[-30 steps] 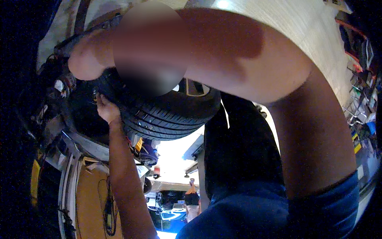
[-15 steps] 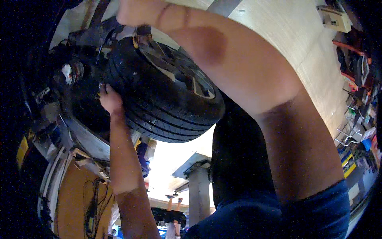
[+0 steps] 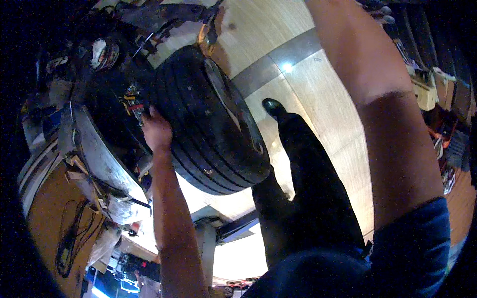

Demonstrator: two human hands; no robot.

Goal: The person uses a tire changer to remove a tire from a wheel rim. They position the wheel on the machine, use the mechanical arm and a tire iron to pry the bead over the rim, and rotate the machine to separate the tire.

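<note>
Under the raised car body, the pale wooden-looking floor (image 3: 318, 94) with its grey band filled most of the view, bent by the lens. Against it stood the largest thing in hand, a black tyre (image 3: 208, 124) on its wheel, tread ribs facing the camera, held up at the dark wheel arch (image 3: 104, 99) beside a curved silver body panel (image 3: 99, 159). The person's own leg in dark trousers (image 3: 308, 188) stretched away to a black shoe (image 3: 272, 106) on the floor, just right of the tyre.

The right arm (image 3: 392, 124) rose broad and close along the right side, a blue sleeve (image 3: 412, 248) at its base; the right hand was cut off at the top edge, so I cannot tell whether its fingers were clenched or released. The left arm (image 3: 171, 223) reached straight up from the lower edge, and the left hand (image 3: 156, 130) lay pressed on the tyre's inner shoulder, its fingers curled over the edge of the tread, gripping it.

Near that hand, small red and yellow tags (image 3: 131, 102) showed in the dark arch, too small to make out. At the right rim, shelves (image 3: 442, 114) carried boxes and tools in red and pale colours, blurred. Black cable (image 3: 67, 238) lay coiled on an orange surface at lower left.
</note>
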